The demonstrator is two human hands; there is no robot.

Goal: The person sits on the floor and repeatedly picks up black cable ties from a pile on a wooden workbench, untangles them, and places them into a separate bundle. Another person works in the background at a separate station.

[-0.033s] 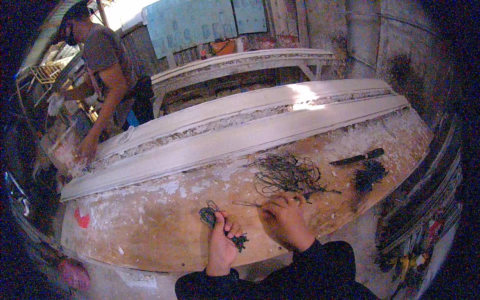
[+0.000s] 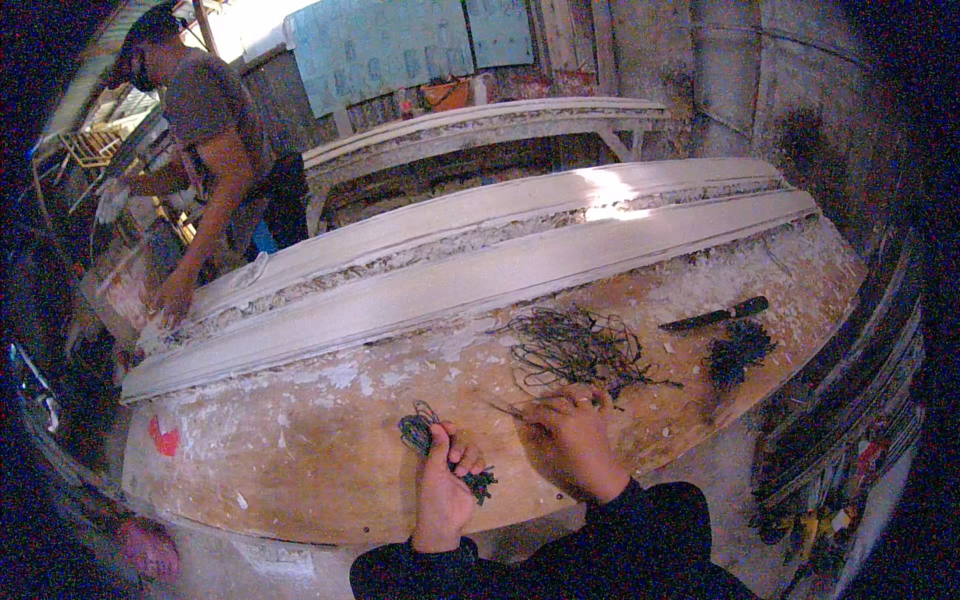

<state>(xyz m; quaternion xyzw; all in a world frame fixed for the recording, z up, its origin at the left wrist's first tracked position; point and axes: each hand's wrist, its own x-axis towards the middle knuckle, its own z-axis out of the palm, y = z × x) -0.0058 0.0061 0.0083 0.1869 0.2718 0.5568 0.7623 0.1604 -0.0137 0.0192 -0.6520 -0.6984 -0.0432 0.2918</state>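
2 dark, loose, wrist-length sleeves

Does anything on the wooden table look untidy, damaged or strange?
Yes. The brown wooden tabletop has scattered white, flaky-looking patches, so its surface looks worn or spattered. Just beyond the right hand, thin dark cord lies in a loose, messy tangle, unlike the compact dark cord bundle in the left hand.

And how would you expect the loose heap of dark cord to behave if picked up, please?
The heap of cord would probably sag, since its thin strands lie in slack loops. It is likely light, with gaps visible between strands. It may also come up tangled, as many loops cross.
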